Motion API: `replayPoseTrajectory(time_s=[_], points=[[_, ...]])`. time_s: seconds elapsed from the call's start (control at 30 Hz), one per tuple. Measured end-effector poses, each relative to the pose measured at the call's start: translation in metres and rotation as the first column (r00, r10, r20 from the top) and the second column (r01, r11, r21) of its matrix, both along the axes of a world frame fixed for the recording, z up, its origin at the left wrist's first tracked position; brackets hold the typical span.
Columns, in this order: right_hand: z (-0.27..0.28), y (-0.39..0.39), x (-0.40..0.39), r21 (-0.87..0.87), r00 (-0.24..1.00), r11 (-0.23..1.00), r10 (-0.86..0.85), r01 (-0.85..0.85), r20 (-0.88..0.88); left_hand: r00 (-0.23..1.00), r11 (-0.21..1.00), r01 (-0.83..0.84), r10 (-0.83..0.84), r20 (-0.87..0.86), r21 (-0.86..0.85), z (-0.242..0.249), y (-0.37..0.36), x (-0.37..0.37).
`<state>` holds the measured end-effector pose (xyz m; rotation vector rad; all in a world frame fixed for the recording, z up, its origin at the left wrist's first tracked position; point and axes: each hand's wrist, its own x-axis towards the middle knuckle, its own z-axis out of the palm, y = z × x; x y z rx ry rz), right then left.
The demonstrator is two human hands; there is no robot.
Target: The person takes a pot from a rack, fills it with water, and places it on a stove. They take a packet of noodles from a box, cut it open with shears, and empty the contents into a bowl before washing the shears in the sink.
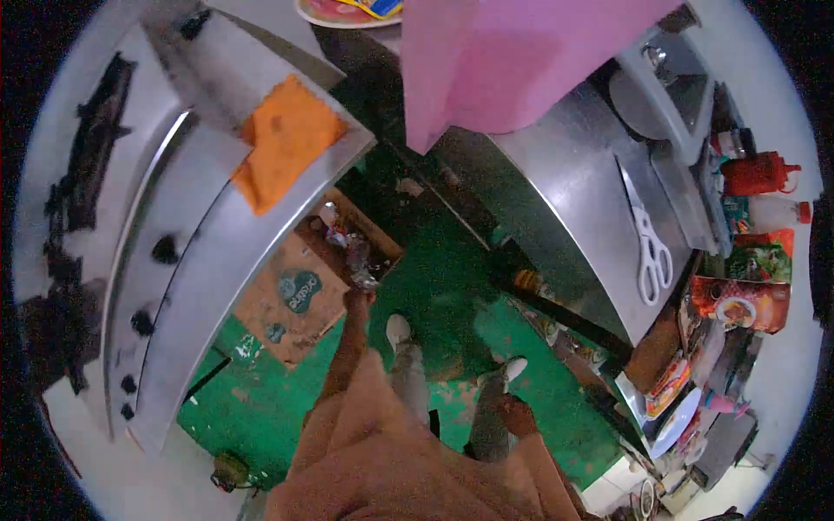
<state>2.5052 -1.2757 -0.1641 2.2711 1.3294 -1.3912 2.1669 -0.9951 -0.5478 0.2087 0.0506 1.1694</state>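
Observation:
My left hand reaches down to the open side of a brown cardboard box on the floor. Its fingers look closed on a crumpled, shiny plastic wrapper, which lies partly inside the box. More crumpled packaging sits further in. Beside my right leg hangs my right hand, low and away from the counters. Its fingers are too dark and blurred to make out, and I see no object in it.
Steel counters flank me, the left one bearing an orange cloth. White-handled scissors lie on the right counter, near a red sauce bottle and food packets. A pink sheet hangs ahead. The floor is green.

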Motion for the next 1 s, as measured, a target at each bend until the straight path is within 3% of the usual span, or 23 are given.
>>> replayPoseTrajectory(time_s=[0.03, 0.07, 0.13, 0.17, 0.23, 0.27, 0.3, 0.37, 0.4, 0.47, 0.5, 0.53, 0.57, 0.63, 0.73, 0.77, 0.83, 0.9, 0.93, 1.0], points=[[-0.018, -0.006, 0.0, -0.148, 0.99, 0.984, -0.084, 0.101, 0.115, 0.978, 0.996, -0.035, 0.017, -0.208, -0.081, -0.002, 0.01, -0.008], [-0.025, -0.008, 0.001, -0.158, 0.986, 0.979, -0.105, 0.125, 0.127, 0.915, 0.986, -0.048, -0.02, -0.403, -0.159, 0.006, 0.023, -0.012], [-0.03, -0.017, 0.001, 0.211, 0.999, 0.977, -0.023, 0.028, -0.024, 0.776, 0.961, -0.048, -0.136, -0.616, -0.273, 0.031, 0.039, -0.021], [-0.032, -0.021, -0.001, 0.208, 0.998, 0.976, -0.059, 0.059, -0.01, 0.711, 0.951, -0.034, -0.193, -0.677, -0.307, 0.039, 0.047, -0.027], [-0.03, -0.027, -0.001, 0.243, 0.964, 0.943, 0.181, -0.227, 0.197, 0.644, 0.939, -0.014, -0.254, -0.721, -0.344, 0.077, 0.054, -0.019], [0.018, 0.027, 0.01, -0.115, 0.948, 0.943, 0.317, -0.313, 0.021, 0.624, 0.931, -0.02, -0.274, -0.732, -0.365, 0.096, 0.054, -0.013], [0.036, 0.036, 0.013, -0.112, 0.959, 0.955, 0.282, -0.276, 0.038, 0.598, 0.924, 0.0, -0.306, -0.741, -0.382, 0.102, 0.049, -0.007], [0.069, 0.03, 0.017, 0.17, 0.992, 0.978, -0.127, 0.122, 0.018, 0.551, 0.904, -0.038, -0.337, -0.763, -0.426, 0.148, 0.021, 0.015], [0.079, 0.023, 0.023, 0.174, 0.982, 0.969, -0.184, 0.175, 0.04, 0.524, 0.888, -0.053, -0.364, -0.77, -0.456, 0.171, 0.004, 0.028], [0.098, 0.0, 0.045, 0.139, 1.0, 0.99, 0.011, -0.013, 0.014, 0.481, 0.864, -0.054, -0.416, -0.772, -0.5, 0.217, -0.028, 0.058], [0.135, 0.003, 0.059, 0.139, 0.999, 0.989, -0.047, 0.042, 0.028, 0.457, 0.86, -0.049, -0.433, -0.777, -0.508, 0.239, -0.04, 0.069], [0.174, 0.003, 0.075, 0.043, 0.948, 0.974, -0.206, 0.223, -0.241, 0.435, 0.861, -0.042, -0.441, -0.785, -0.507, 0.259, -0.05, 0.078], [0.218, 0.006, 0.098, -0.084, 0.806, 0.931, -0.35, 0.355, -0.477, 0.424, 0.868, -0.042, -0.433, -0.796, -0.495, 0.278, -0.055, 0.088], [0.288, -0.015, 0.143, 0.019, 0.597, 0.763, -0.489, 0.646, -0.636, 0.399, 0.882, -0.041, -0.416, -0.817, -0.469, 0.312, -0.057, 0.1], [0.303, -0.086, 0.242, 0.346, 0.507, 0.374, -0.566, 0.86, -0.65, 0.367, 0.9, -0.056, -0.384, -0.847, -0.432, 0.356, -0.064, 0.121], [0.318, -0.1, 0.281, 0.638, 0.657, 0.373, -0.697, 0.673, -0.286, 0.357, 0.908, -0.065, -0.366, -0.859, -0.414, 0.372, -0.068, 0.134], [0.315, -0.13, 0.358, 0.77, 0.484, 0.325, -0.874, 0.549, 0.024, 0.352, 0.918, -0.1, -0.328, -0.876, -0.384, 0.395, -0.081, 0.153], [0.279, -0.168, 0.426, 0.782, 0.411, 0.6, -0.764, 0.168, 0.498, 0.345, 0.92, -0.139, -0.303, -0.889, -0.367, 0.415, -0.096, 0.169], [0.254, -0.181, 0.453, 0.789, 0.413, 0.591, -0.769, 0.168, 0.489, 0.327, 0.915, -0.167, -0.299, -0.896, -0.367, 0.424, -0.105, 0.176], [0.225, -0.191, 0.489, 0.59, 0.482, 0.769, -0.625, 0.246, 0.614, 0.297, 0.893, -0.244, -0.302, -0.906, -0.378, 0.434, -0.125, 0.193]])
